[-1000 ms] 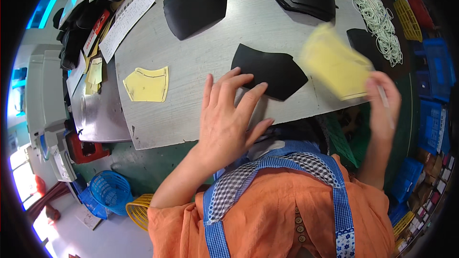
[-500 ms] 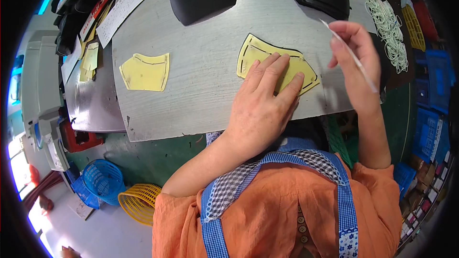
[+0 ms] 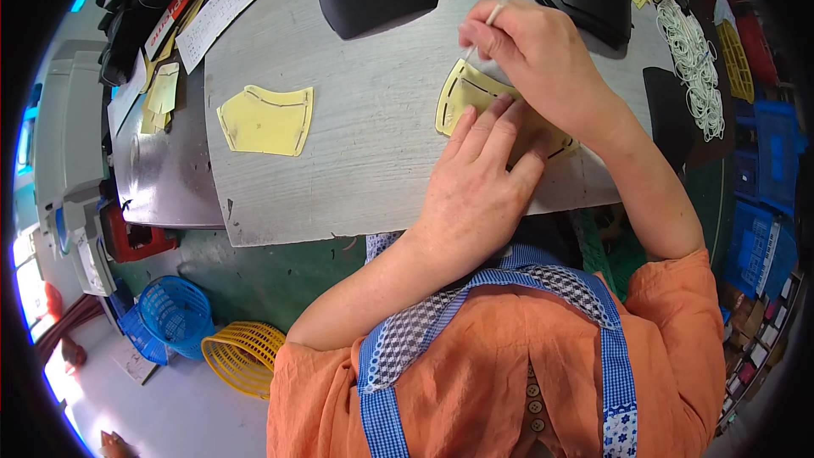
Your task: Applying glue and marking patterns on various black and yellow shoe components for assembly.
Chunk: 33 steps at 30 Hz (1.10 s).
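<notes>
Yellow and card-thin, the slotted pattern piece (image 3: 465, 95) lay near the desk's (image 3: 365, 161) right edge, pinned flat under the left hand's (image 3: 476, 187) spread fingers while the right hand (image 3: 534, 55) pinched a slim white marking pen (image 3: 492, 19); it looked light, bendable, best held down flat.
</notes>
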Available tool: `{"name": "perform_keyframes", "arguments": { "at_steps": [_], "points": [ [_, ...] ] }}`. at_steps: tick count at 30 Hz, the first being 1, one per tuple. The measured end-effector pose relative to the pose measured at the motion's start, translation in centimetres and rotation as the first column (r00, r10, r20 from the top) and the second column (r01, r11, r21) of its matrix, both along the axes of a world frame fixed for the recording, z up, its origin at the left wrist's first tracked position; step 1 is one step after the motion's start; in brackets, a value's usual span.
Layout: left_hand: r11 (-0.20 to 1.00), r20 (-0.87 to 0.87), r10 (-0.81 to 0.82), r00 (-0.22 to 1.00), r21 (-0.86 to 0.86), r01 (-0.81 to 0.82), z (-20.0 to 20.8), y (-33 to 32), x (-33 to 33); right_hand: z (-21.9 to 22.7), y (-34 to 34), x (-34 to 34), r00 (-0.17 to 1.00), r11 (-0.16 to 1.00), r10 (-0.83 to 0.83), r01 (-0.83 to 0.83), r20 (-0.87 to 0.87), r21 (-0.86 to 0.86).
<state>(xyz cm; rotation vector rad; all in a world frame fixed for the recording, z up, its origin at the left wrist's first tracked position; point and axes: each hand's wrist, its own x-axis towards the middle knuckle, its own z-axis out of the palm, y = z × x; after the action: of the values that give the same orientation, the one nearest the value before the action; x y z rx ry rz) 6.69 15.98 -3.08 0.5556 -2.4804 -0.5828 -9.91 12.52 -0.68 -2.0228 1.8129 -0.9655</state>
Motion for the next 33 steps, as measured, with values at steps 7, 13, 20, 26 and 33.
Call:
{"name": "perform_keyframes", "arguments": {
  "at_steps": [7,13,20,26,33],
  "points": [
    [0.999,0.034,0.041,0.999,0.018,-0.041,0.3,-0.5,0.1,1.5,7.1,-2.4,0.987,0.976,-0.153,0.158,-0.042,0.147],
    [0.998,0.089,0.018,0.996,-0.062,-0.013,0.9,-2.0,0.3,1.7,11.2,-1.6,0.997,0.986,0.016,-0.028,0.073,0.162],
    [0.993,0.191,-0.117,0.975,0.036,0.112,3.7,-4.7,-1.4,0.0,10.6,-1.3,0.939,0.964,-0.265,0.253,0.217,0.085],
    [0.942,0.143,0.258,0.956,-0.257,-0.216,3.2,-9.3,2.6,0.3,17.2,-8.1,0.688,0.761,-0.64,0.629,0.342,0.157],
    [0.999,0.425,0.032,0.905,-0.051,-0.012,3.0,-3.9,4.6,0.2,22.1,-11.7,0.617,0.632,-0.774,0.765,0.144,0.121]
  ]
}}
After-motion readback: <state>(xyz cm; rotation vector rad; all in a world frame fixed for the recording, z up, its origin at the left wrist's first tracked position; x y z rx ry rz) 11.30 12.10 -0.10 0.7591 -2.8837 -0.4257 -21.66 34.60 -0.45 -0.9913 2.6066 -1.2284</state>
